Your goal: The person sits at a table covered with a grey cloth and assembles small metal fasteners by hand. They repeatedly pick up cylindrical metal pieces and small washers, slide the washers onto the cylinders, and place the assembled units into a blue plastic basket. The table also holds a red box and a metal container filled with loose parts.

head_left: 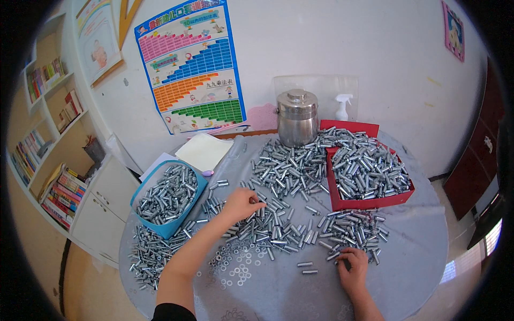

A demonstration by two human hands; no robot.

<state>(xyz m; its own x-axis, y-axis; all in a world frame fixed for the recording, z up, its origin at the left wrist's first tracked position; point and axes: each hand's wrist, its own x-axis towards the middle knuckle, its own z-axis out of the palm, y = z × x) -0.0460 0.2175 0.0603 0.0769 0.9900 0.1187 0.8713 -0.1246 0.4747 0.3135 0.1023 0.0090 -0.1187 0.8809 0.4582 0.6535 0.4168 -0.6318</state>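
Left hand (242, 203): fingertips pinched on one short silvery steel sleeve (260, 201), loose pile just beyond fingers. Sleeves likely rigid, smooth, prone to roll; grip mid-barrel. Flat steel washers (235, 267) near wrist. Right hand (353, 265): fingers curled on sleeves; contents unclear.

Big rectangular poster (190, 67) on the wall way up past the left hand (242, 203), blue border with pink, blue, orange and green stepped charts. Another poster (99, 43) hangs further left, and a small pink picture (453, 29) sits high above the right hand (353, 267).
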